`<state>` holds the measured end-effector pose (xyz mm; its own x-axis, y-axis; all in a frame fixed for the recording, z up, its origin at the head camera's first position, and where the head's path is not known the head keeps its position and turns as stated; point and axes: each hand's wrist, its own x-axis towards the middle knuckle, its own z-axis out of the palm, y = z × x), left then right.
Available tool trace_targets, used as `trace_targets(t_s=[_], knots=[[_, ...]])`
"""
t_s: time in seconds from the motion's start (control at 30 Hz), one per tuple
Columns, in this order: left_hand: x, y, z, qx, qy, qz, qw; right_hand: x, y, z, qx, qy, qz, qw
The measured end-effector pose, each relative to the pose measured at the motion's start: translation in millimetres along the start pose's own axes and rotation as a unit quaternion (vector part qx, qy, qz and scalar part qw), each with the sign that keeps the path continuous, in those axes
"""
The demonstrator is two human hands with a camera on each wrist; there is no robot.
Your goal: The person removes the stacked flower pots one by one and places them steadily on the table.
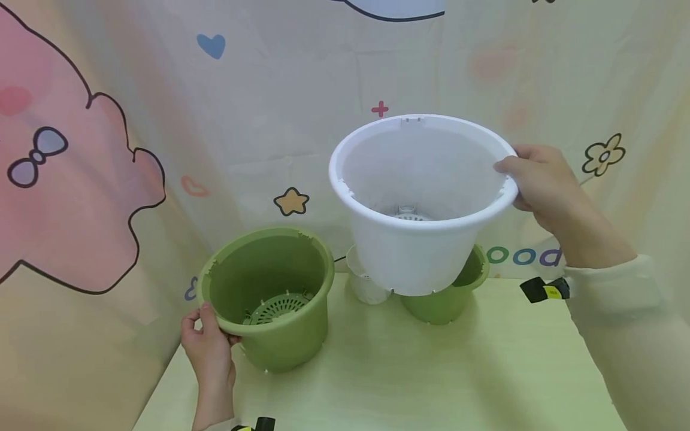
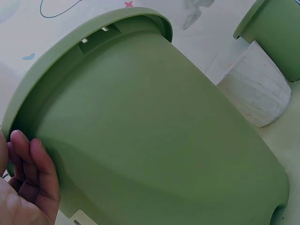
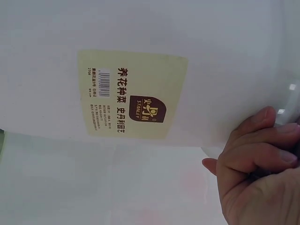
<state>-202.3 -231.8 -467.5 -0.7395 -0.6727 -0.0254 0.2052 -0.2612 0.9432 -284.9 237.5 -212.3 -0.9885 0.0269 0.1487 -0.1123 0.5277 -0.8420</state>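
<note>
A large white flower pot [image 1: 409, 251] is held up in the air by my right hand [image 1: 544, 182], which grips its rim at the right with the thumb inside. In the right wrist view, the fingers curl under that rim, and a cream label [image 3: 133, 93] shows on the pot's side. My left hand [image 1: 207, 344] pinches the near left rim of a large green flower pot [image 1: 286, 347], thumb on top and fingers beneath. That green pot is upright near the table's left side, with a slotted bottom visible inside.
Behind the raised white pot, a smaller green pot [image 1: 439, 308] stands on the pale table [image 1: 388, 383], partly hidden. To its left is a small white pot [image 1: 366, 287]. A patterned curtain [image 1: 269, 120] hangs along the back and left.
</note>
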Motion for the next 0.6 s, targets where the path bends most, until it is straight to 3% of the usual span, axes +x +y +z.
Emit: trace_targets(t_s=[0.6], knots=[[-0.7, 0.9, -0.5, 0.003, 0.006, -0.002, 1.0000, -3.9, 39.5, -39.4, -0.035, 0.011, 0.018, 0.999]])
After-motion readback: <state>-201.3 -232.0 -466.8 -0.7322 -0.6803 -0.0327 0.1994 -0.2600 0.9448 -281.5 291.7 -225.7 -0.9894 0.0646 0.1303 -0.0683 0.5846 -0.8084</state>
